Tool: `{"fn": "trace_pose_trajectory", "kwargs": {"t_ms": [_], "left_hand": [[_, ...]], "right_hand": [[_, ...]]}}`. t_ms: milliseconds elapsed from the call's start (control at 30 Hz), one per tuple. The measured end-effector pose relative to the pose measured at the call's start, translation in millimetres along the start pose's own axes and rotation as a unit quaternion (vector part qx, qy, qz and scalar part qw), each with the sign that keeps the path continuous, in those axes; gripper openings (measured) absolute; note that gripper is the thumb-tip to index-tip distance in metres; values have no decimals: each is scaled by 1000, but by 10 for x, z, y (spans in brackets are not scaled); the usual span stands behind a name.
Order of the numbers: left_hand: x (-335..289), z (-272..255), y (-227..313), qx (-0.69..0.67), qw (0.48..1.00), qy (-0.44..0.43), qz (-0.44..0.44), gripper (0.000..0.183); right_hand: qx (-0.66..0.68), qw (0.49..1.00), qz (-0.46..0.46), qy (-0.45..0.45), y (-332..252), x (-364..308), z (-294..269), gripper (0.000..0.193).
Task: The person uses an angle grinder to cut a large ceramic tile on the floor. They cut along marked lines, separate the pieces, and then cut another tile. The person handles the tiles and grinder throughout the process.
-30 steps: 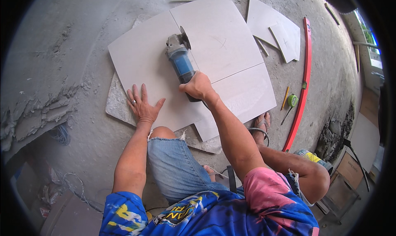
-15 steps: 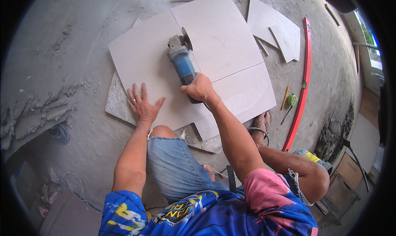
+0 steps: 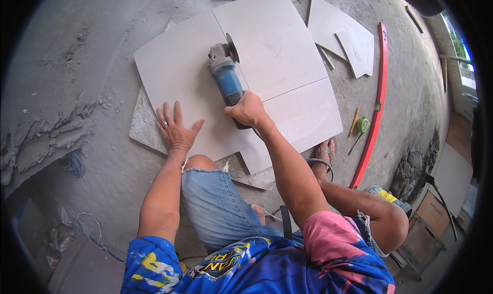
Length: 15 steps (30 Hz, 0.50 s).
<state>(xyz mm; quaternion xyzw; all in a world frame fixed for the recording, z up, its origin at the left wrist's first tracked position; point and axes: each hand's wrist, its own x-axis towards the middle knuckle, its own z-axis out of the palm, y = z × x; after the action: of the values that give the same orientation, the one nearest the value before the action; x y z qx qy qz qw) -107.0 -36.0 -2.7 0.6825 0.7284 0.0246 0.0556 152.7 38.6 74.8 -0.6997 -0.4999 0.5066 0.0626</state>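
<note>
A blue and grey angle grinder [image 3: 226, 81] is gripped at its rear body by my right hand [image 3: 247, 110]. Its dark cutting disc [image 3: 232, 47] stands on edge at the line that runs across the large pale tile [image 3: 177, 63]. Whether the disc touches the tile, I cannot tell. My left hand [image 3: 177, 128] lies flat on the tile's near left part, fingers spread, a ring on one finger. A second line crosses the tile to the right of the grinder. Under it, a rough grey slab [image 3: 143, 122] sticks out at the left.
Offcut tile pieces [image 3: 339, 29] lie beyond the tile at the far right. A long red spirit level [image 3: 379, 106] rests on the concrete floor, with a yellow pencil [image 3: 354, 121] and a green tape measure [image 3: 363, 125] beside it. Broken concrete [image 3: 46, 135] edges the left; a bucket [image 3: 387, 196] stands by my right knee.
Almost nothing differs. The whole view has shifted very slightly, while both hands and the grinder keep their places on the tile.
</note>
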Motion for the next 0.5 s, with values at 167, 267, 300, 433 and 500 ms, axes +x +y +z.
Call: {"fn": "trace_pose_trajectory", "kwargs": {"t_ms": [167,267,300,433,500], "left_hand": [[7,-11,9,3,1000,-4,-2,109],[5,-20,13,5,1000,-7,-3,109],[4,-20,10,6,1000,-6,-3,109],[8,-15,7,9,1000,-7,-1,109],[5,-16,9,9,1000,-5,0,109]], "right_hand": [[-3,1000,6,1,-17,3,-7,53],[-4,1000,8,-2,-9,10,-6,53],[-5,1000,8,-4,-24,1,-15,53],[-5,1000,4,-6,-15,-2,-21,54],[-7,1000,4,-4,-12,-7,-17,55]]}}
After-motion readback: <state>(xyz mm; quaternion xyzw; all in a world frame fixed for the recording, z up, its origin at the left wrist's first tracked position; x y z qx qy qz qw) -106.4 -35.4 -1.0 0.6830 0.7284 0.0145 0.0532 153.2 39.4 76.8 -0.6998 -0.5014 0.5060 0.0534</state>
